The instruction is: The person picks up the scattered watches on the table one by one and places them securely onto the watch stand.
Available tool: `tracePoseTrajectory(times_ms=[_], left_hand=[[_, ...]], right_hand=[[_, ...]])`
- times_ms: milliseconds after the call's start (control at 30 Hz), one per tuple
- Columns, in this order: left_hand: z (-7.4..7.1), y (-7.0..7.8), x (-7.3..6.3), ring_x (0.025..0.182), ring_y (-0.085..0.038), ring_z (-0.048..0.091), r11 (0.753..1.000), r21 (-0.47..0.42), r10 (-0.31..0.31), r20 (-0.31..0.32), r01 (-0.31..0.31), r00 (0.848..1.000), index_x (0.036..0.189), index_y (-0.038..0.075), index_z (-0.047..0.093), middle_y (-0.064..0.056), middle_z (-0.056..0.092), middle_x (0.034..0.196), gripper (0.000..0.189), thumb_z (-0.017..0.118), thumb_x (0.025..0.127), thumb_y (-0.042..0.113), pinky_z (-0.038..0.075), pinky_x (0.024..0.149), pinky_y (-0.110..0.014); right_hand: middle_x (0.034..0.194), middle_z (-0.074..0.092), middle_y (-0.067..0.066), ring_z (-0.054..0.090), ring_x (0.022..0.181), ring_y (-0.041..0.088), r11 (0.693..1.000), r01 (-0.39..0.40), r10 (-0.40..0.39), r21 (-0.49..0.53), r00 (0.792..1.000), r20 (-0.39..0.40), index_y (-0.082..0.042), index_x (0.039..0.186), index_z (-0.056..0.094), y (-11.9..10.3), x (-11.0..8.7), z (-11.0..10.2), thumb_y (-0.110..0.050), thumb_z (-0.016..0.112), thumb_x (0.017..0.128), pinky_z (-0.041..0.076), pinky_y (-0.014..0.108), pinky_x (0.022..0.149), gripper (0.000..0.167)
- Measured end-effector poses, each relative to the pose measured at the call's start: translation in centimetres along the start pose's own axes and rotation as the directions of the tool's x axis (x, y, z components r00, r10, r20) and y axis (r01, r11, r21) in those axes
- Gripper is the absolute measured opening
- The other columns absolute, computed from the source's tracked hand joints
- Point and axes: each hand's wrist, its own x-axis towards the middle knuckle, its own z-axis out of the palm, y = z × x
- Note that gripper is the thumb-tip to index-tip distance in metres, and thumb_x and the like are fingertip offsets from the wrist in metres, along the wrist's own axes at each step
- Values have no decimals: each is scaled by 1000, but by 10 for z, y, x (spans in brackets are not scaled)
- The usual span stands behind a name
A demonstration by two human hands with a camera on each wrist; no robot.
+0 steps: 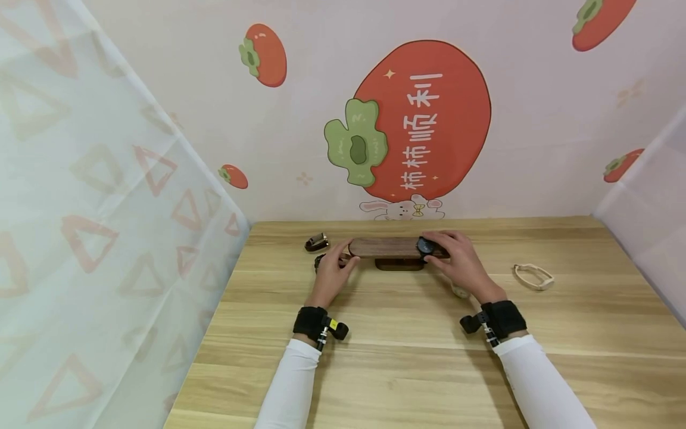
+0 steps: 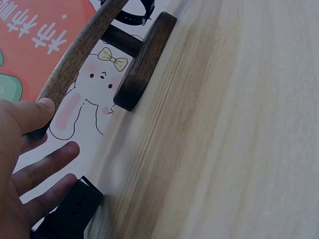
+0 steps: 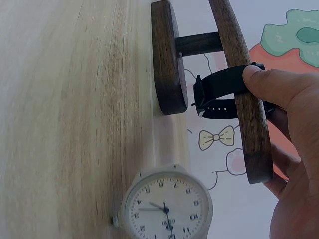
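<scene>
A dark wooden watch stand (image 1: 383, 247) rises at the table's back, its long bar above a short base (image 3: 167, 59). My left hand (image 1: 332, 274) pinches the bar's left end between thumb and forefinger, the other fingers spread below. A black watch (image 1: 426, 246) loops around the bar near its right end, its strap hanging under the wood. My right hand (image 1: 463, 262) grips this watch, with the thumb (image 3: 256, 77) on the strap at the bar's near edge and the other fingers behind the bar.
Close below my left hand stands another black-strapped watch (image 2: 70, 211); a dark watch with a gold case (image 1: 317, 241) lies behind it. A pale watch with a numbered dial (image 3: 167, 206) is under my right wrist. Farther right lies a cream watch (image 1: 534, 277). A printed wall backs the table.
</scene>
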Motion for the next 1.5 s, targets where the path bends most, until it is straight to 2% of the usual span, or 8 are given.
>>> tracePoseTrajectory(times_ms=[333, 733, 1067, 1267, 1500], left_hand=[[0, 1, 0, 108, -23, 71, 1000, 0, 9, -3, -9, 1000, 156, 20, 56, -10, 64, 144, 56, 73, 103, 25, 64, 90, -42], [-1, -2, -1, 103, -23, 71, 1000, -10, -4, -4, 4, 1000, 156, 19, 56, -10, 66, 138, 55, 73, 104, 24, 63, 86, -41], [0, -3, 0, 110, -24, 70, 1000, -14, 1, 2, -1, 1000, 157, 21, 54, -11, 61, 149, 57, 73, 104, 25, 64, 91, -41], [1, -2, 0, 109, -24, 71, 1000, 5, 10, -3, -10, 1000, 157, 21, 55, -11, 63, 148, 57, 73, 103, 25, 65, 90, -41], [1, -2, 0, 106, -24, 71, 1000, -7, -2, -9, 2, 1000, 156, 21, 56, -11, 65, 141, 56, 74, 103, 24, 64, 89, -41]], right_hand=[[140, 67, 19, 52, 134, 45, 1000, 2, -2, 0, 1000, 14, -10, 146, 65, -1, 4, 2, -12, 86, 91, 38, 69, 113, 58], [141, 68, 16, 55, 133, 41, 1000, -9, 9, 8, 999, 40, -14, 147, 64, -3, 4, 2, -18, 86, 92, 42, 66, 112, 59], [138, 69, 16, 55, 132, 40, 1000, -19, 19, -1, 999, 45, -12, 145, 66, -11, 9, 5, -22, 86, 91, 41, 64, 112, 58], [138, 69, 16, 54, 133, 40, 999, -50, 50, 3, 997, 57, -11, 143, 67, -14, 10, 7, -21, 86, 91, 40, 65, 113, 57], [134, 70, 16, 55, 130, 40, 1000, -21, 22, -6, 999, 45, -12, 142, 68, -14, 12, 8, -22, 87, 90, 40, 66, 112, 56]])
